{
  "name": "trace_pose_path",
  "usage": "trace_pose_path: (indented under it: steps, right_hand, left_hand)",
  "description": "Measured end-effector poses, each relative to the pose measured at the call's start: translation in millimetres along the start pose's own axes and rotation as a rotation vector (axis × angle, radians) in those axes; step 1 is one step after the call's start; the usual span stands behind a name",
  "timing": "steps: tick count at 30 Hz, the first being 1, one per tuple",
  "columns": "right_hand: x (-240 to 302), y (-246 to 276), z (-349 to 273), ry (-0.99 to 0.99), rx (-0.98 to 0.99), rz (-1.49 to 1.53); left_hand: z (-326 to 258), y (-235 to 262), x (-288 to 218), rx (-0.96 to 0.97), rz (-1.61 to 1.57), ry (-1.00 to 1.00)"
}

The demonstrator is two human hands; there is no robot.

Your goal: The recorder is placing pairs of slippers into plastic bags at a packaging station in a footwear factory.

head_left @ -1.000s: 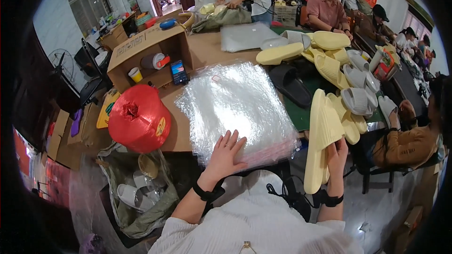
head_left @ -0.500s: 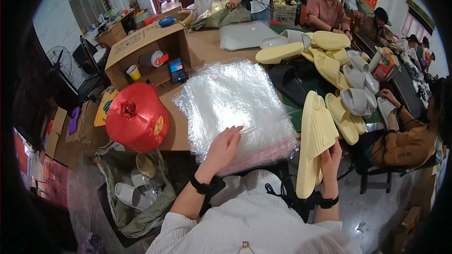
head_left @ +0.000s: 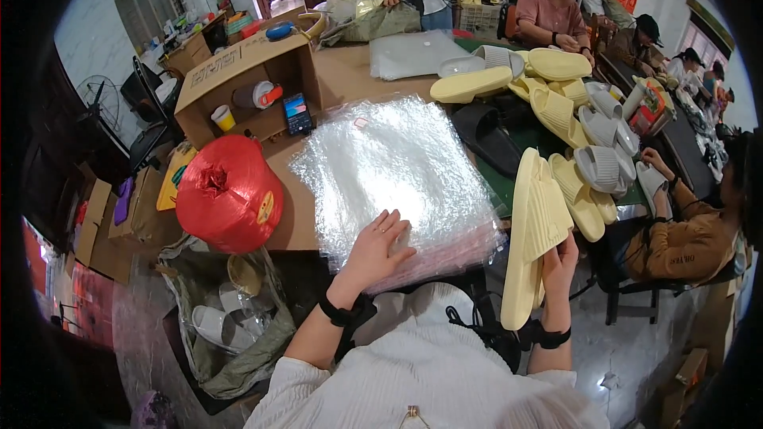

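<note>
Your left hand (head_left: 372,251) rests palm-down, fingers extended and thumb apart, on the near part of a stack of clear plastic bags (head_left: 397,159), which lies on the tabletop (head_left: 300,218) directly before you. Your right hand (head_left: 559,268) is closed on a pale-yellow slide sandal (head_left: 528,242), held just right of the stack with its ribbed strap toward the right. Left of the bags stands a roll of red plastic twine (head_left: 229,199); to their right lie a black slide sandal (head_left: 486,143) and a pile of yellow and grey slides (head_left: 556,115).
</note>
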State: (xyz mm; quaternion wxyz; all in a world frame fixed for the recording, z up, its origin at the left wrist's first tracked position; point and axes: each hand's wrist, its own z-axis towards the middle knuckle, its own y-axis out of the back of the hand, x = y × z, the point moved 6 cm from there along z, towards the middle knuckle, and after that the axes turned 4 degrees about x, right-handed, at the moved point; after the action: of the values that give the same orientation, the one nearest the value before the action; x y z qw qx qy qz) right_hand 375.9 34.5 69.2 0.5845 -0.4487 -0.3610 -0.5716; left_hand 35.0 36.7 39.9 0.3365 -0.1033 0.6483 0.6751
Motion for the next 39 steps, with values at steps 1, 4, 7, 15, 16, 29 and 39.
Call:
trace_pose_path:
  steps: [1, 4, 7, 15, 16, 29, 39]
  right_hand:
    - [0.3, -0.8, -0.1, 0.000, 0.003, -0.016]
    - [-0.5, -1.0, 0.1, -0.003, 0.002, -0.061]
    - [-6.4, 2.6, -0.7, -0.002, 0.001, -0.069]
    - [-1.0, -1.7, -0.4, -0.025, 0.005, -0.090]
    - [-0.2, -2.1, 0.2, -0.004, 0.004, -0.087]
    - [10.7, -8.1, -5.4, 0.042, -0.021, -0.042]
    - [35.2, -80.1, -24.5, 0.032, 0.452, -0.465]
  left_hand:
    - [-0.3, 0.2, -0.7, -0.003, 0.009, 0.002]
    - [0.8, 1.9, 0.0, 0.015, -0.050, 0.036]
    - [0.3, 4.0, 2.9, 0.015, -0.045, 0.034]
    - [-19.0, -6.1, -20.4, 0.069, 0.307, -0.132]
    - [-19.3, -6.9, -17.7, 0.058, 0.284, -0.125]
    - [-2.1, 12.5, 14.2, -0.161, -0.568, 0.293]
    - [12.0, -5.3, 34.9, -0.073, -0.774, 0.221]
